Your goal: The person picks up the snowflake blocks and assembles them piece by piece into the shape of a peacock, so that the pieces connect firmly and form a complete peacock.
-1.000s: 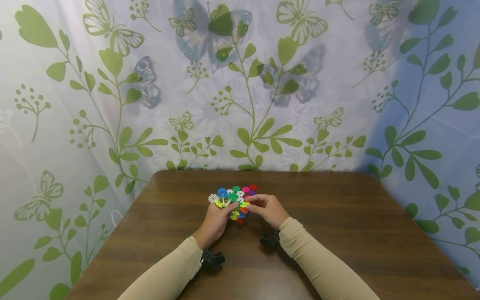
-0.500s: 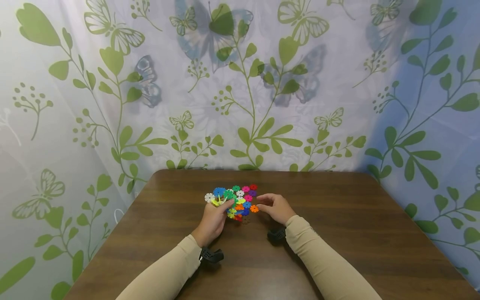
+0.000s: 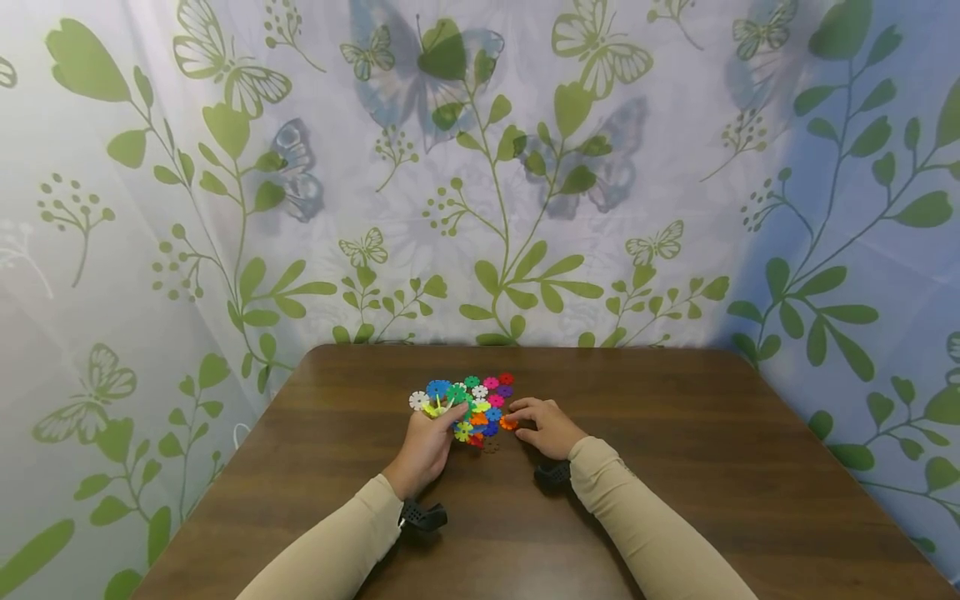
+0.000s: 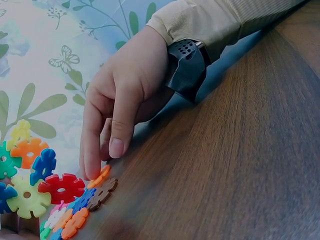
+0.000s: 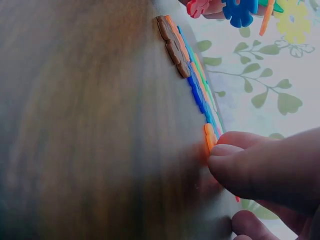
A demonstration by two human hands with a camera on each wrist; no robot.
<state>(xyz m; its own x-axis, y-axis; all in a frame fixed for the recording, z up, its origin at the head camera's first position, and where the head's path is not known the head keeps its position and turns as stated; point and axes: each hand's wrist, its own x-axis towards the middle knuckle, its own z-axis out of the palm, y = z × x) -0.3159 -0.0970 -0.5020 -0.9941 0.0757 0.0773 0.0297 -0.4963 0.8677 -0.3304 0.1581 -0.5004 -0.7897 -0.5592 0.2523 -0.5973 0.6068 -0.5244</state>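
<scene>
My left hand [image 3: 422, 443] grips a cluster of interlocking flower-shaped plastic discs [image 3: 438, 389], the thumb on top. White, blue, green and yellow discs stick out of it. In the left wrist view, red [image 4: 62, 188] and pale yellow [image 4: 29, 197] discs show on its near side. My right hand [image 3: 551, 428] is low over the table, with the index fingertip at an orange disc [image 4: 99, 176] that lies flat. Its thumb hangs apart from that disc in the left wrist view. The right wrist view shows the orange disc [image 5: 210, 138] edge-on beside the fingertips.
Several loose discs lie flat on the wooden table [image 3: 675, 467] between the hands, among them pink [image 3: 496, 402], purple [image 3: 505, 391], red [image 3: 506, 378] and brown [image 4: 103, 194] ones. A patterned curtain [image 3: 480, 208] hangs behind the table's far edge.
My right hand has drawn back rightward from the cluster and come down to the orange disc. The left hand, with the cluster, has shifted slightly left.
</scene>
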